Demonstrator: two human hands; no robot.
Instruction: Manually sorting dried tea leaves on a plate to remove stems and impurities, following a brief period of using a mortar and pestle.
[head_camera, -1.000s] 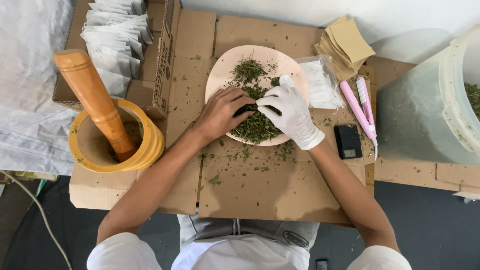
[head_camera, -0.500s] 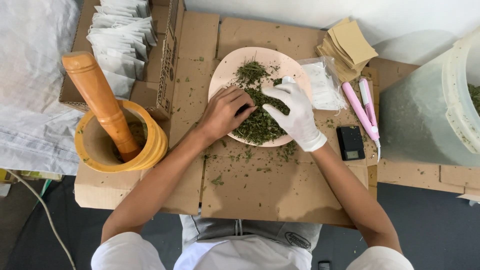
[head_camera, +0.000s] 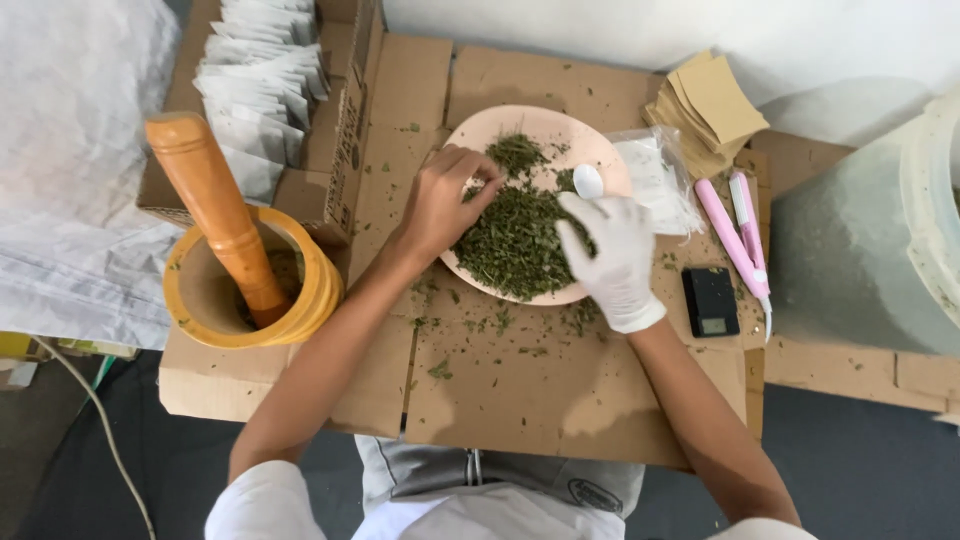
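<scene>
Two hands over one plate. My left hand (head_camera: 440, 205), bare, sits at the plate's upper left edge, fingers (head_camera: 480, 180) curled down and pinched together into the left fringe of the dried green herb pile (head_camera: 515, 240); whether any herb is actually caught between the tips I cannot tell. My right hand (head_camera: 615, 255), in a white glove, lies at the plate's right side, fingers loosely spread and pointing toward the upper left, resting on the right edge of the pile. Just above its fingertips a small white rounded piece (head_camera: 588, 180) shows; I cannot tell whether the hand grips it.

Herb pile fills the middle of the pale pink plate (head_camera: 470, 135), between both hands, with a smaller clump toward the top rim. Loose flakes scattered on the cardboard sheet (head_camera: 530, 390) below the plate.

Right of the plate: clear bag of white sachets (head_camera: 650, 180), touching the rim; stack of tan paper squares (head_camera: 710, 105) above it; pink hand sealer (head_camera: 738, 240); small black scale (head_camera: 712, 300) just beside my gloved wrist. Far right, large translucent tub (head_camera: 870, 250).

Left of frame: yellow mortar (head_camera: 250, 290) with wooden pestle (head_camera: 215, 210) leaning in it; cardboard box of white sachets (head_camera: 260, 90) at upper left.
</scene>
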